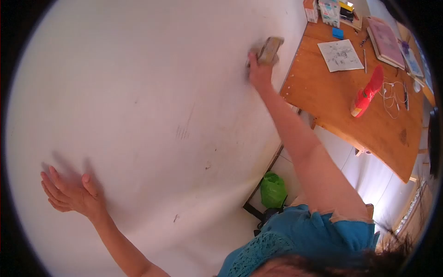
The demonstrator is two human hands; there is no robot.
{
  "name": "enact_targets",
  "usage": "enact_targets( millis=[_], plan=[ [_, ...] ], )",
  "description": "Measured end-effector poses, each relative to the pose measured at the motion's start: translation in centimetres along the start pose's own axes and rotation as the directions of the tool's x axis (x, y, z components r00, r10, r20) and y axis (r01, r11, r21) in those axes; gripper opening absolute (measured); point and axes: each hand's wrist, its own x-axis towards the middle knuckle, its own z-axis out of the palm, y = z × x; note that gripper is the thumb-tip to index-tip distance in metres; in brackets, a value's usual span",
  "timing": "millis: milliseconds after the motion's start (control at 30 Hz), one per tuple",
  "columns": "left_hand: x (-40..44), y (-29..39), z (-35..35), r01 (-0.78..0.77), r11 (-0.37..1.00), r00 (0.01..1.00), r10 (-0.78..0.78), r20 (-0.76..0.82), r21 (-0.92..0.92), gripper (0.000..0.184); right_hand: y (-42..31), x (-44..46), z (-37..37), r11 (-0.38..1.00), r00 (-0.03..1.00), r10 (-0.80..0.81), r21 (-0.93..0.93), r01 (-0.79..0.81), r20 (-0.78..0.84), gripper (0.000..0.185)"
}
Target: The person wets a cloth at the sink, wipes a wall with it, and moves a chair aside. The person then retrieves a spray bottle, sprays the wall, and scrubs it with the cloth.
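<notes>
My right hand (261, 75) is closed around a brownish sponge-like block (270, 50), held at the white wall (152, 83) beside the table. Motion blurs the block's edges, and my fingers partly hide it, so its exact kind is unclear. Far to the left, my left hand (71, 194) has its fingers spread and holds nothing. Its shadow falls on the wall close by; whether the palm touches I cannot tell. Dark specks, a patch of short lines (182, 133) and faint brownish stains mark the wall between the two hands.
A wooden table (318, 97) meets the wall at right. On it are a red bottle (367, 92), a drawing sheet (340, 56), a blue block (338, 33), a pink book (386, 44), a white cable (392, 99) and boxes. Below lies a green bag (273, 190) on the floor.
</notes>
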Motion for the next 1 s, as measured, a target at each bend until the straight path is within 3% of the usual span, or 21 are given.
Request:
enact_targets(
  millis=[33,133,233,267,300,367,400,433,467,500,533,567,633,733,767,800,833,933,1000],
  plan=[
    [0.2,0.3,-0.2,0.006,1.0,1.0,-0.006,0.007,0.01,0.064,-3.1,1.5,-1.3,0.991,0.989,0.043,0.121,-0.061,0.14,0.044],
    [0.0,0.6,-0.3,0.014,0.998,0.999,-0.016,0.035,0.059,0.065,1.2,-0.8,-0.5,0.997,0.997,0.058,-0.06,-0.055,0.049,0.047],
    [0.1,0.3,0.0,0.011,0.998,1.0,-0.013,0.02,0.06,0.064,4.9,-11.9,-0.1,0.989,0.972,0.103,-0.127,-0.077,0.212,0.053],
    [0.0,0.2,0.1,0.007,0.999,1.0,-0.008,0.015,0.049,0.064,5.3,-15.4,-0.2,0.982,0.945,0.096,-0.185,-0.039,0.311,0.056],
    [-0.1,0.0,0.0,-0.012,0.998,1.0,0.012,0.005,0.057,0.063,4.0,-17.1,-0.6,0.925,0.904,0.112,-0.376,0.057,0.413,0.044],
    [0.1,-0.3,0.4,-0.06,0.995,0.998,0.062,-0.023,0.084,0.06,1.9,-18.4,-0.4,0.704,0.79,0.207,-0.649,0.29,0.577,0.025],
    [0.6,-0.2,0.8,-0.13,0.985,0.986,0.141,-0.088,0.115,0.057,2.9,-17.4,-0.3,0.716,0.841,0.204,-0.662,0.22,0.501,0.028],
    [0.8,-0.1,0.8,-0.15,0.983,0.985,0.158,-0.069,0.11,0.056,3.8,-16.4,-0.3,0.731,0.885,0.2,-0.665,0.15,0.42,0.031],
    [0.8,0.2,0.6,-0.161,0.981,0.985,0.167,-0.043,0.109,0.056,7.4,-11.7,-0.4,0.865,0.973,0.169,-0.497,-0.071,0.157,0.043],
    [0.8,0.6,0.2,-0.174,0.979,0.984,0.176,-0.013,0.108,0.056,10.2,-7.9,-0.2,0.942,0.971,0.204,-0.247,-0.229,-0.123,0.056],
    [1.5,1.1,0.2,-0.204,0.978,0.979,0.205,-0.021,0.039,0.055,2.0,-2.3,-1.8,0.884,0.9,0.398,-0.187,-0.429,-0.18,0.05],
    [1.5,1.0,0.3,-0.212,0.975,0.977,0.212,-0.008,0.062,0.055,4.0,2.2,-2.6,0.911,0.923,0.357,-0.163,-0.378,-0.147,0.052],
    [1.3,0.6,0.2,-0.237,0.967,0.971,0.236,0.026,0.09,0.056,4.9,5.4,-3.1,0.965,0.965,0.229,0.159,-0.208,-0.128,0.055],
    [1.5,1.0,0.2,-0.201,0.969,0.979,0.204,-0.007,0.147,0.056,5.5,1.8,-2.9,0.975,0.971,0.218,-0.032,-0.222,-0.101,0.042],
    [1.4,1.1,0.3,-0.188,0.967,0.981,0.194,-0.014,0.172,0.055,3.9,-2.0,-2.7,0.965,0.965,0.258,-0.043,-0.26,-0.047,0.043],
    [1.4,1.0,0.3,-0.203,0.962,0.978,0.209,-0.017,0.184,0.055,6.9,-7.6,-2.0,0.952,0.949,0.306,-0.014,-0.305,0.072,0.055],
    [1.4,0.7,0.3,-0.219,0.956,0.974,0.228,-0.021,0.194,0.055,8.1,-13.2,-1.5,0.948,0.931,0.317,-0.056,-0.313,0.18,0.053],
    [1.0,-0.1,0.4,-0.249,0.948,0.966,0.259,-0.024,0.196,0.054,5.7,-23.2,-2.3,0.97,0.885,0.123,-0.241,-0.013,0.448,0.051],
    [0.8,-0.7,0.5,-0.263,0.947,0.962,0.271,-0.019,0.184,0.054,5.9,-21.7,-2.0,0.965,0.93,0.151,-0.256,-0.064,0.336,0.051]
  ],
)
